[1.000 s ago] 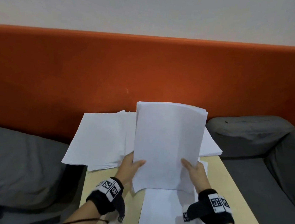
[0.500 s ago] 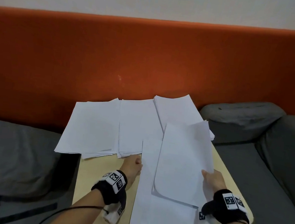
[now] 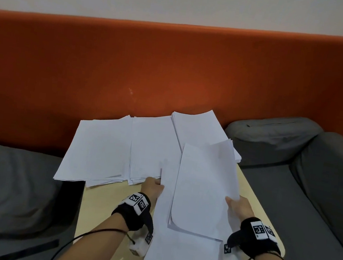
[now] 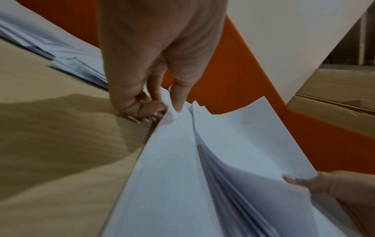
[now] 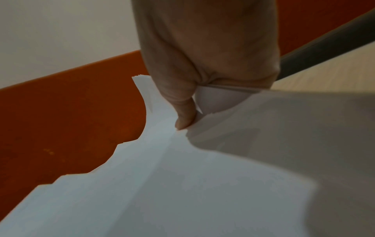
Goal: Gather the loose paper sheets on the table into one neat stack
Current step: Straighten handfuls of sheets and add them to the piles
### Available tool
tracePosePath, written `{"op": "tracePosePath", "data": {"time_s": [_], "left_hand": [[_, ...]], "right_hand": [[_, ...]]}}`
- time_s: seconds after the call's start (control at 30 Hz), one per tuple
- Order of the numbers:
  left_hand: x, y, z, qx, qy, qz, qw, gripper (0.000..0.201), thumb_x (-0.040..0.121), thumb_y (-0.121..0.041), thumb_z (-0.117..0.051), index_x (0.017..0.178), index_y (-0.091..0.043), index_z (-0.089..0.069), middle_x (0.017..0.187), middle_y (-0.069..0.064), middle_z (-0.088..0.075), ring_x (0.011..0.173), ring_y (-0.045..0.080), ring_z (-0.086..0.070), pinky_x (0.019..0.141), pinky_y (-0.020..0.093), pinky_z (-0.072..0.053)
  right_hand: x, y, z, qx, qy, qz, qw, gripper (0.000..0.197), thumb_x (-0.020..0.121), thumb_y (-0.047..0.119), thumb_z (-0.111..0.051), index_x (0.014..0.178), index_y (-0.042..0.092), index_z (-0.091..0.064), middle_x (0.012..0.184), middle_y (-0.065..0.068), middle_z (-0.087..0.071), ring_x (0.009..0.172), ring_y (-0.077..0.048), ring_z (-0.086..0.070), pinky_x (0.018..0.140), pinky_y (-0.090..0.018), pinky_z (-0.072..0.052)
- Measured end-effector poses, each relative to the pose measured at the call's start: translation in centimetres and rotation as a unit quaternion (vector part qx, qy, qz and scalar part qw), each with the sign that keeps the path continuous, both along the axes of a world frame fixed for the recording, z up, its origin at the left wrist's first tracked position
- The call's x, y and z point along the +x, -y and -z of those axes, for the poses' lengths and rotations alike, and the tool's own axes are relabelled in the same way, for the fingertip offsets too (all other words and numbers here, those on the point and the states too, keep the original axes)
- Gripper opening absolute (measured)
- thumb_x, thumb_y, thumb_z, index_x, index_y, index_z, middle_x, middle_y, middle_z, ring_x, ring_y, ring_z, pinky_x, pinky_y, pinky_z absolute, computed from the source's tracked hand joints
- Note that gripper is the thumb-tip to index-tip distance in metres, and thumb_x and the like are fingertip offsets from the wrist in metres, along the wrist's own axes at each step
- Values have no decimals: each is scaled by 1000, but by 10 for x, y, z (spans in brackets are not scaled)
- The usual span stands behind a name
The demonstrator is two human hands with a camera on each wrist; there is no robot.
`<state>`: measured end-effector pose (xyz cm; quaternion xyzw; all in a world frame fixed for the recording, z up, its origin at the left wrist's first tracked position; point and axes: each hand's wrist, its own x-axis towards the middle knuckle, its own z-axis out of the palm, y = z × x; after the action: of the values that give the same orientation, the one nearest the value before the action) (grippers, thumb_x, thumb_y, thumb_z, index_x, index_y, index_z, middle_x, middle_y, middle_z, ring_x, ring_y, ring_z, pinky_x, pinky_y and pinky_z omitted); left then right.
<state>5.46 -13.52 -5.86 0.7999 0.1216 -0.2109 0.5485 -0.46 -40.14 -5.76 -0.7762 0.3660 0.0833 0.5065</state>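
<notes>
Loose white sheets cover a small pale wood table point(image 3: 100, 207). My right hand point(image 3: 237, 205) pinches the right edge of a bundle of sheets point(image 3: 204, 190), lifted and tilted over a longer near pile point(image 3: 183, 256); its thumb point(image 5: 184, 115) lies on top of the bundle point(image 5: 182, 184). My left hand point(image 3: 153, 187) pinches the far left edge of the near pile point(image 4: 172, 176), thumb point(image 4: 177, 102) above and fingers curled beneath. Three more piles lie further back: left point(image 3: 96, 151), middle point(image 3: 153, 149) and far right point(image 3: 198, 129).
An orange padded panel point(image 3: 173, 69) rises right behind the table. Grey cushions sit to the left point(image 3: 8, 185) and right point(image 3: 273, 138). The left pile overhangs the table's left edge. Bare table top shows between my left wrist and the back piles.
A second ago both hands held the bundle upright. It has since tipped down to the right in my right hand alone, and my left hand has moved to the near pile's edge.
</notes>
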Motion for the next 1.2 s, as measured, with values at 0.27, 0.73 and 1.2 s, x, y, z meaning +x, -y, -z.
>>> {"op": "tracePosePath", "data": {"time_s": [0.27, 0.73, 1.2], "left_hand": [[1, -13, -11, 10, 142, -97, 985, 39, 91, 0, -52, 58, -17, -37, 59, -3, -37, 59, 12, -35, 49, 14, -27], [13, -74, -4, 38, 121, -163, 978, 57, 90, 7, -44, 144, -6, -29, 140, 18, -44, 126, 32, -46, 107, 41, -37], [8, -57, -7, 245, 99, -42, 963, 66, 97, -13, -43, 146, 3, -1, 150, 19, -16, 136, 32, -19, 111, 34, -21]], "right_hand": [[-2, -12, -24, 173, 71, 51, 981, 25, 95, 0, -47, 119, -6, -50, 106, -16, -58, 97, -32, -55, 76, -34, -45], [30, -86, -6, 33, -1, -130, 991, 30, 92, 15, -55, 115, -3, -59, 93, -12, -61, 86, -27, -56, 76, -30, -42], [30, -86, -7, 0, -2, -155, 988, 23, 91, 16, -55, 108, 1, -60, 95, -12, -60, 88, -27, -55, 78, -31, -40]]}}
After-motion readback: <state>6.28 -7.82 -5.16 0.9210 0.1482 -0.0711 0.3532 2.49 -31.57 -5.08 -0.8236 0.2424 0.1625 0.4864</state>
